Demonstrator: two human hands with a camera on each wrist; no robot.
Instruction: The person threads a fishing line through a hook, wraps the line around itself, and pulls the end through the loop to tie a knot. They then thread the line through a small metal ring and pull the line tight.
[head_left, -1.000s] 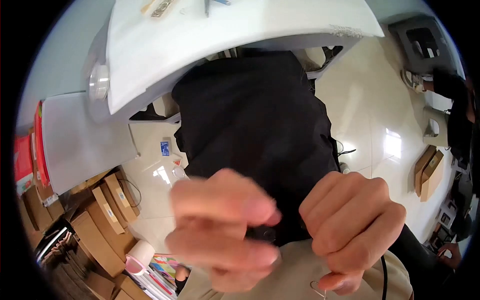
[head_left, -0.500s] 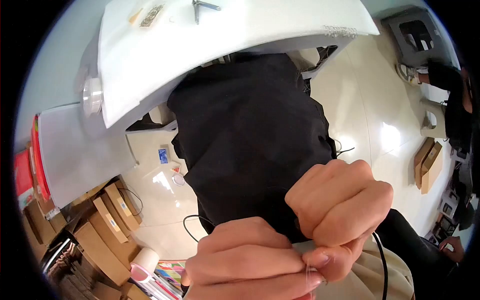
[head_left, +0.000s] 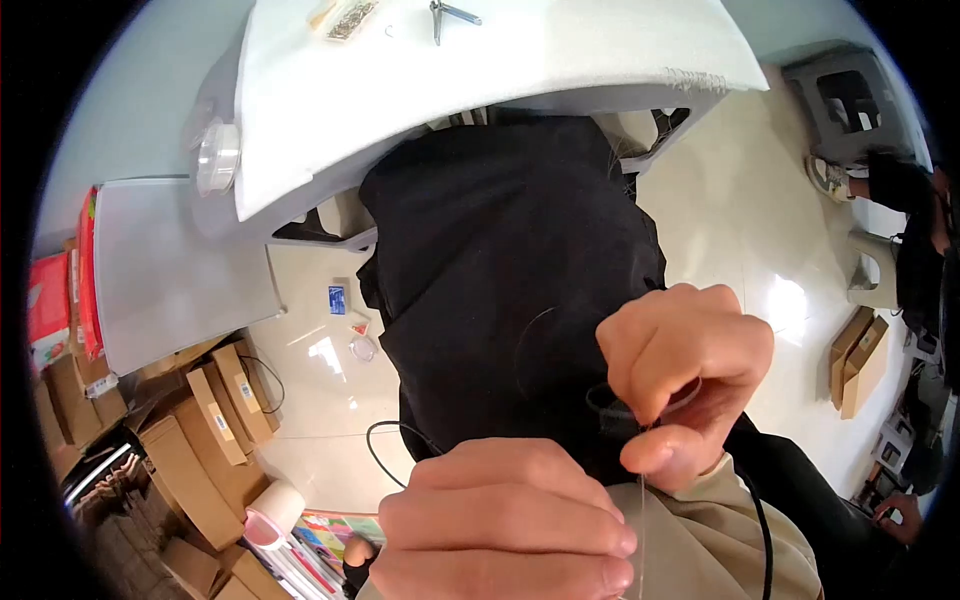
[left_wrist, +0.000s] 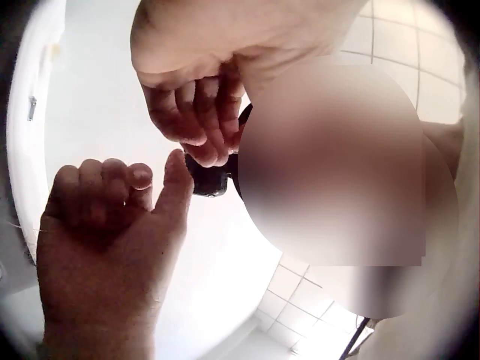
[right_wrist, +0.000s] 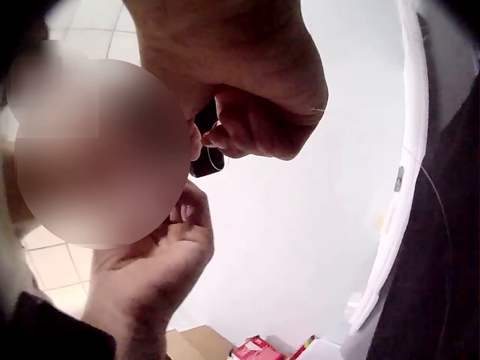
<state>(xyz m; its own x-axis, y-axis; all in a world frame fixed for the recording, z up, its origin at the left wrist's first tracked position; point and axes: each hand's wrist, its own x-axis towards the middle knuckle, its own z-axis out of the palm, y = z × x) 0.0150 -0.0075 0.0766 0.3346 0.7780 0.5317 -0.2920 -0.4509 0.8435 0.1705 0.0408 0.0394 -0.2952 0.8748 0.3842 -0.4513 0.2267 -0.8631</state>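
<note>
In the head view my right hand is raised above my lap and pinches a thin clear fishing line between thumb and forefinger. Loose loops of the line hang beside its forefinger, and a stretch runs down past the other hand. Lower and to the left, my left hand has its fingers curled, with the fingertips right at the line; its thumb is hidden underneath. A thin bright loop shows at the right hand's fingertips in the right wrist view. The left wrist view shows the left hand's fingers bent together.
A white table stands ahead, bearing nail clippers and a packet of small metal pieces. A clear round spool sits at its left edge. Black cloth covers my lap. Cardboard boxes lie left; another person is at right.
The left hand came in from the left to meet the right hand. The right hand then rose and its thumb opened away from the fist, with the line stretching down. A small hook seen earlier is hidden.
</note>
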